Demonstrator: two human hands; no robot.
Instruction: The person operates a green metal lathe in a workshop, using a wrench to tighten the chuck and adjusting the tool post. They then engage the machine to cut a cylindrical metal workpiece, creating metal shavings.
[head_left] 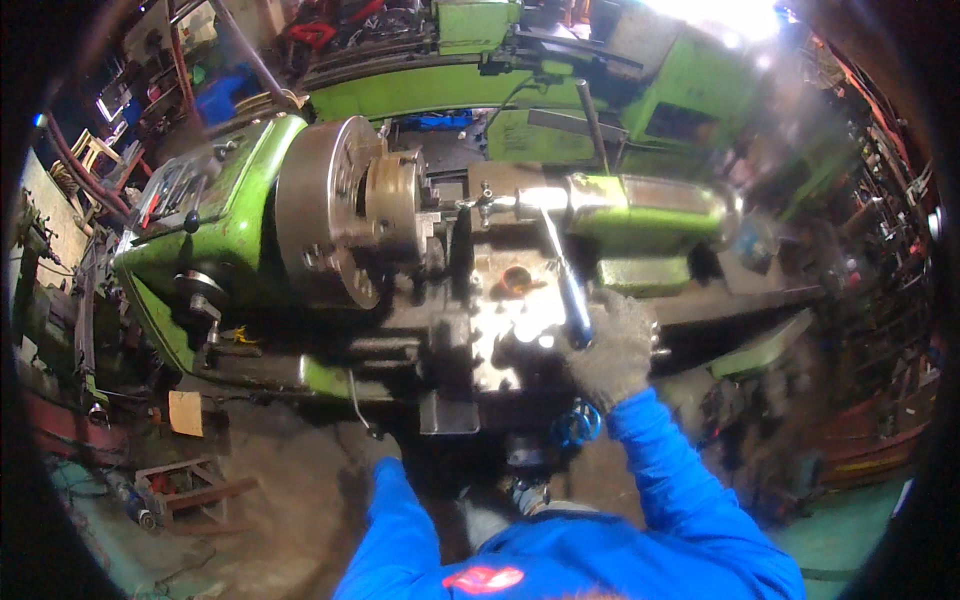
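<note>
A large green metal lathe stands before me, with a round steel chuck (pixel 325 215) at its left and a ringed metal workpiece (pixel 393 200) in the chuck. Out of the green tailstock (pixel 625 210) points a shiny tool holder (pixel 500 202) toward the workpiece. From this holder a long bright lever (pixel 567 275) with a dark blue grip slants down toward me. My right hand (pixel 612 350), in a grey glove, is closed at the grip's lower end; its fingertips are partly hidden. Low at the front, my left hand (pixel 380 445) is closed on a thin bent control lever (pixel 358 400).
Green headstock (pixel 225 200) with knobbed levers stands at the left; small tools lie on its top. Another green machine (pixel 400 98) runs along the back. A wooden frame (pixel 200 495) lies on the floor at lower left. Blue coiled hose (pixel 577 425) hangs below my right hand.
</note>
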